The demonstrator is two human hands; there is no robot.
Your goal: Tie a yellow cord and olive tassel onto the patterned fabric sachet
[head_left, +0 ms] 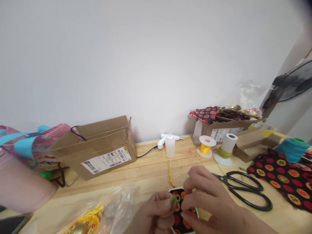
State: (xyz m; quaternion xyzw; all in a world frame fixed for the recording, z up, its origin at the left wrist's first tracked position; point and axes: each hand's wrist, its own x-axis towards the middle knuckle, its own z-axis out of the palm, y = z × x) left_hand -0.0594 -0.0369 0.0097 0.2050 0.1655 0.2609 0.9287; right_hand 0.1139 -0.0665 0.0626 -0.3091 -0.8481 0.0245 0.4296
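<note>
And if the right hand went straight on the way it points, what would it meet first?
Probably the green cord held by the left hand, though depth is hard to judge.

From head height, the camera faces forward and down over the nearby table (151, 172) towards a wall (146, 65).

Plain pale grey wall (146, 65) behind a light-coloured wooden table (151, 166)

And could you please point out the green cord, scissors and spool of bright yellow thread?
Green cord (174, 199): head view, on its bunched part.
Scissors (243, 188): head view, on the black handles.
Spool of bright yellow thread (205, 149): head view, on the wound thread.
</note>
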